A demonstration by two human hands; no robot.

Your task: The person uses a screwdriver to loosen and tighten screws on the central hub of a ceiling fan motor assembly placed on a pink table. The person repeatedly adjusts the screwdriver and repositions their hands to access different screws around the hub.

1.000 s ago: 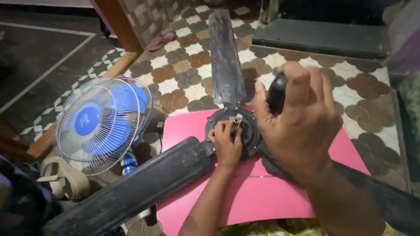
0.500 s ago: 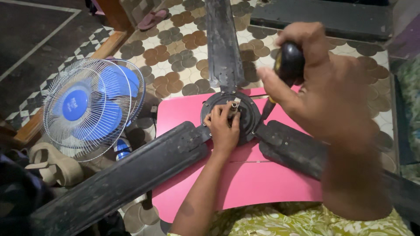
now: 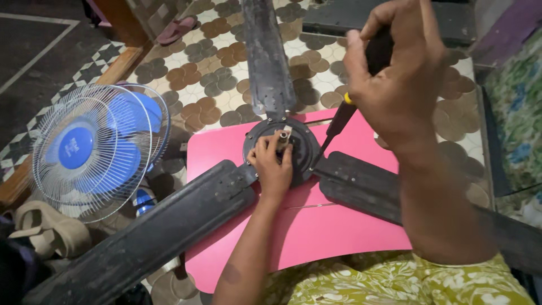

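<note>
Seen from above: dusty black ceiling fan (image 3: 265,169) lying on a pink tabletop (image 3: 316,231) over a patterned tile floor (image 3: 220,85). Left hand (image 3: 274,166) resting on the round fan hub (image 3: 282,148), fingers (image 3: 261,148) closed around the short metal shaft (image 3: 282,138) at its centre. Right hand (image 3: 398,73) raised above, fingers clamped on the black handle of a screwdriver (image 3: 353,104), tip angled down to the hub's rim. Blue pedestal fan (image 3: 96,149) lying just beside, at left.
</note>
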